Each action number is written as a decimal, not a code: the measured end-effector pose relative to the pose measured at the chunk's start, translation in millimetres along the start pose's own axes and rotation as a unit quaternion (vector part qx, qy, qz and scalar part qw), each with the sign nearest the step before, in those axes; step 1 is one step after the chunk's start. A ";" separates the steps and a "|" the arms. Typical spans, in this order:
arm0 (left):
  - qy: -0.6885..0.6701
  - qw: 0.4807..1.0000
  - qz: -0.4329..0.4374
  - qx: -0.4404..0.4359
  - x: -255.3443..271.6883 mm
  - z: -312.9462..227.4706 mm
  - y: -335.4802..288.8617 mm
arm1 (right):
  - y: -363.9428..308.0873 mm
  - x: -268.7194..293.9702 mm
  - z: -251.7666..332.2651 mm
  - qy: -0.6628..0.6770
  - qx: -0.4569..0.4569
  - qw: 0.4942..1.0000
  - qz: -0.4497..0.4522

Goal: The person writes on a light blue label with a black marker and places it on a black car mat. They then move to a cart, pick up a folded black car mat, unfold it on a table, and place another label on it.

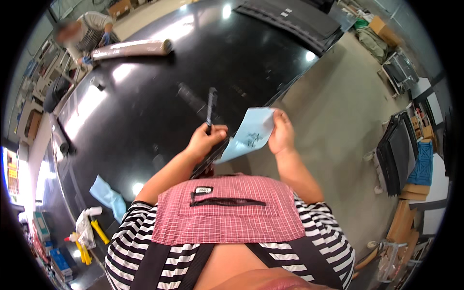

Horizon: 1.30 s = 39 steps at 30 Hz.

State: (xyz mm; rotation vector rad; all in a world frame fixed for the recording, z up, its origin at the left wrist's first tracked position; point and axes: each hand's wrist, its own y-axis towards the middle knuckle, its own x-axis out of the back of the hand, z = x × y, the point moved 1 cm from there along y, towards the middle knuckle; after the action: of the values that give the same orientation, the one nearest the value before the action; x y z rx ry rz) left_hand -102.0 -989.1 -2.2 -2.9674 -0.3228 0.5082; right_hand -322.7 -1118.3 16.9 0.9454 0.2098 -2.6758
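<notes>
Between the fingers of my left hand point(205, 140) a dark marker pen point(210, 107) stands nearly upright, over the near right part of the black table. My right hand point(282, 133) pinches the right edge of a light blue sheet point(250, 126), with the thumb near its upper corner. Dark handwritten marks show on the sheet's lower half. It hangs tilted in front of my checked red apron point(232, 217), just past the table's edge, and its lower left corner points toward my left hand.
A glossy black table point(145, 106) reaches far left. Across it a gloved person point(89, 34) handles a brown wrapped roll point(133, 49). Black sheets point(295, 21) lie at the far end. A crumpled blue piece point(109, 197) and yellow-handled tools point(84, 249) lie nearby. Dark panels point(397, 152) stand right.
</notes>
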 end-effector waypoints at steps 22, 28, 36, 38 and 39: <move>0.006 0.985 0.139 0.106 -344.1 35.0 365.6 | 250.4 274.8 284.6 0.071 0.100 0.970 -0.211; 0.120 0.979 0.155 0.062 -390.9 20.0 517.2 | 331.1 298.5 331.4 0.008 0.047 0.982 -0.184; -0.090 0.983 0.042 0.157 -447.0 19.0 650.8 | 404.2 399.1 360.8 -0.114 -0.040 0.951 -0.286; -0.116 0.981 0.002 0.153 -449.6 23.1 671.7 | 441.5 437.0 371.9 -0.148 -0.034 0.946 -0.287; -0.120 0.982 -0.029 0.146 -450.8 27.7 686.4 | 468.1 455.1 377.5 -0.174 -0.023 0.946 -0.272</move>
State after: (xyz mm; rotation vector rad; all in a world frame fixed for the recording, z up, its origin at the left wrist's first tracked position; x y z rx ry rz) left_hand -396.8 -1755.9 13.4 -2.6100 -0.3247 0.8320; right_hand -731.6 -1751.8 2.7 0.4207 0.5161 -3.2604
